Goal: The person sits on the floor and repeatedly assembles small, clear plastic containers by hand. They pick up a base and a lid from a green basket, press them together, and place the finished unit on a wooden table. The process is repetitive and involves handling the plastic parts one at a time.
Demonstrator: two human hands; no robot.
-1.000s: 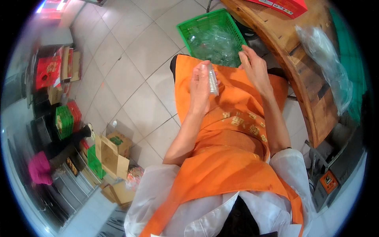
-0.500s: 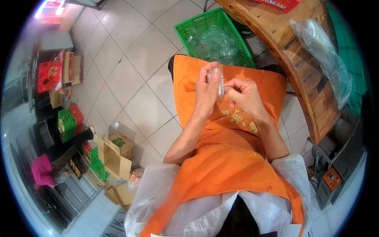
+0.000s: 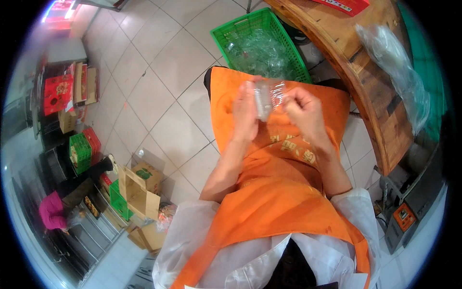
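Hands: left hand [image 3: 246, 111] and right hand [image 3: 302, 111] are raised together over the orange apron [image 3: 279, 192], each pinching one side of a clear plastic packet [image 3: 267, 96].
Packet: held between both hands, just near of the green basket [image 3: 262, 45] on the floor.
Handling: looks light, thin, crinkly and slippery; probably easy to crush.
Grip: best pinched at its edges, as now.
Right: wooden counter [image 3: 356, 72].

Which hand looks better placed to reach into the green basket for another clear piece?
Probably the right hand: it only pinches the edge of the clear plastic piece, while the left hand supports it. The green basket lies ahead, slightly to the right.
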